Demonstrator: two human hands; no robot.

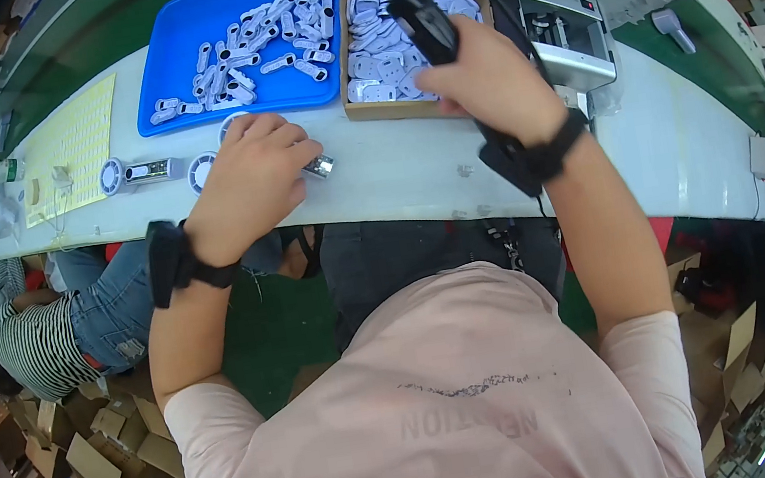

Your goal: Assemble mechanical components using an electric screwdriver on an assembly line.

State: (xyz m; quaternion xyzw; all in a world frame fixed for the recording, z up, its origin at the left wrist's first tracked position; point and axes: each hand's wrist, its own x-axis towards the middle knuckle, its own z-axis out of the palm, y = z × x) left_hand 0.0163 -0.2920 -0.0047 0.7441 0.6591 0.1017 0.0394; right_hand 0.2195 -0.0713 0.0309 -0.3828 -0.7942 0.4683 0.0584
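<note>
My right hand (492, 79) is wrapped round a black corded electric screwdriver (425, 23), held over the front edge of a cardboard box (398, 112). Its tip is hidden. My left hand (256, 174) curls down on the table over a white round-headed housing, mostly covered by the fingers. The housing's open end, with bare electronics (320, 166), sticks out at the right of the fingers. Close by on the left lie a white round head (200, 171) and a similar housing with exposed electronics (151, 171).
A blue tray (165, 74) holds many white pieces with dark ends. White flat covers (377, 67) fill the cardboard box. A metal machine (564, 29) stands right of it; a yellow sheet (73, 152) lies left. A person in a striped top (47, 343) sits at the left.
</note>
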